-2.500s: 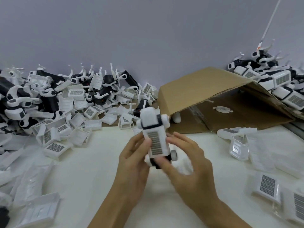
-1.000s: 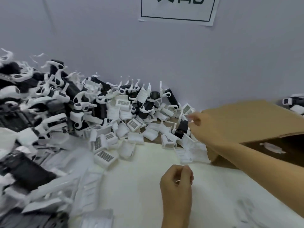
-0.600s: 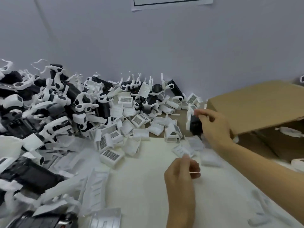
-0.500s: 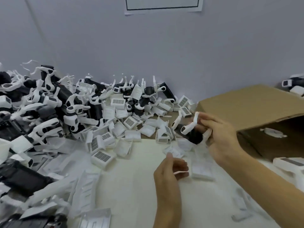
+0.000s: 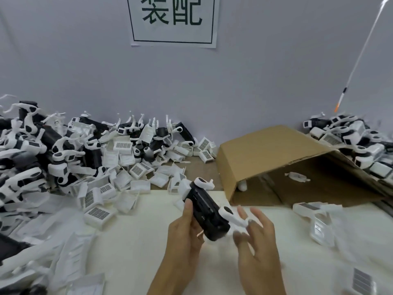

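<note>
Handover done: black body [image 5: 207, 216], fetched from pile [image 5: 85, 156], now in left hand [image 5: 185, 233], fingers curled round it; right hand [image 5: 257, 237] released, fingers spread. Likely ready for fitting.

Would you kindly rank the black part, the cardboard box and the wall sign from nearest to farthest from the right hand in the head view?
1. The black part, just left of the right hand, held in the left hand.
2. The cardboard box, behind it to the right.
3. The wall sign, high up at the back.
</note>
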A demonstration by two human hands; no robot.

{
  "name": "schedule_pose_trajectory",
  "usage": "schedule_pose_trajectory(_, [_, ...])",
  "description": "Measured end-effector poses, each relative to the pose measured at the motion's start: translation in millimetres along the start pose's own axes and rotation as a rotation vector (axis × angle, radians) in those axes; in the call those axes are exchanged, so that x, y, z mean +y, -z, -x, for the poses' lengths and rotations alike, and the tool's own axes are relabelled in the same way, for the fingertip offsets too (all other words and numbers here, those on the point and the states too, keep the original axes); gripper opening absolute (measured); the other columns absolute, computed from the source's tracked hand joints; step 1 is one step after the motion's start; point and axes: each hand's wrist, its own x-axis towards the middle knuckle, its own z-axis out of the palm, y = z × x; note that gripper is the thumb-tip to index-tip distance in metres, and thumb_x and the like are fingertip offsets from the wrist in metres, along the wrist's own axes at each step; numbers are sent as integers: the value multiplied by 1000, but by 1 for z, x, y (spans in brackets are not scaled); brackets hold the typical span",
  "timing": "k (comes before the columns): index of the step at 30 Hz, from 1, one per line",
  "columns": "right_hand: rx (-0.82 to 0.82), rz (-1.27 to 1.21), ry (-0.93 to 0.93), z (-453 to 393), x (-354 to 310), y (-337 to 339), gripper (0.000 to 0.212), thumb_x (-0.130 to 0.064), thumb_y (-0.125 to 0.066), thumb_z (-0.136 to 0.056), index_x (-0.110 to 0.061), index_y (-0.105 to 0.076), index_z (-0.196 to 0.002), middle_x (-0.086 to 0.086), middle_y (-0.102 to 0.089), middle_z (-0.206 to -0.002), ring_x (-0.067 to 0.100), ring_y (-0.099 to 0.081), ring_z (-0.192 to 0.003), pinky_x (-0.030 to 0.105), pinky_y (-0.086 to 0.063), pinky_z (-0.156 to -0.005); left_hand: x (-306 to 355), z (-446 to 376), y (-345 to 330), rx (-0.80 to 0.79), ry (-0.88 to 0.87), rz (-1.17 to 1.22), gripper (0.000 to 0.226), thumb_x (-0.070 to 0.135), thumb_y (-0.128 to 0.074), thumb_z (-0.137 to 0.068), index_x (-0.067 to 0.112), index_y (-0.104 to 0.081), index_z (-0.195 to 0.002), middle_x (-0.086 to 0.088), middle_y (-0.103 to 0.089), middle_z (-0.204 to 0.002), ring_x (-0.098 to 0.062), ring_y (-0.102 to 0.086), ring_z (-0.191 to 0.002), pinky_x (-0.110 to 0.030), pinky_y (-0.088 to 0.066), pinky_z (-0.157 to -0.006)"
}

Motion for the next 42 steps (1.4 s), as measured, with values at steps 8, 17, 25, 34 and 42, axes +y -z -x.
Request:
schedule_pose_trajectory(8, [-245,199,241,3,15,6,97,-61,-81,-69,-39,-31,-149,-36,-42,-135,-26,-37,-123,-3,-31,-93,-6,7,-1,119,-210,-176,39,48,-82,-63,18,-83,-89,-13,-79,-93,-29,-77,-90,-39,-63,-76])
schedule_pose_trajectory(17, [-171,305,188,-3,20,10,83,-57,-83,-68,-31,-51,-140,-18,-63,-121,3,-58,-114,23,-48,-95,-10,14,-4,-85,-129,-254,35,40,-85,-69,23,-82,-99,-9,-78,-104,-26,-74,-102,-34,-60,-89])
schedule_pose_trajectory(25, [-231,196,171,-6,14,11,58,-57,-78,-62,-39,-60,-115,-19,-67,-102,-2,-61,-100,16,-48,-80,-8,24,-9,-37,-189,-360,22,42,-83,-74,35,-82,-95,0,-80,-96,-14,-75,-98,-27,-49,-88])
schedule_pose_trajectory(34, [-345,126,172,-15,14,19,86,-16,-80,-79,-51,-31,-141,-28,-45,-144,-14,-40,-132,2,-33,-99,-8,21,-7,-67,-257,-402,25,21,-85,-75,29,-82,-99,2,-79,-100,-13,-74,-100,-14,-54,-81])
schedule_pose_trajectory(42, [-325,-132,175,0,12,11,99,-43,-89,-67,-52,-29,-145,-42,-51,-130,-14,-49,-125,2,-40,-95,-14,13,11,44,-892,-1151,59,-12,-84,-71,6,-69,-125,1,-67,-121,-6,-62,-107,-7,-45,-92])
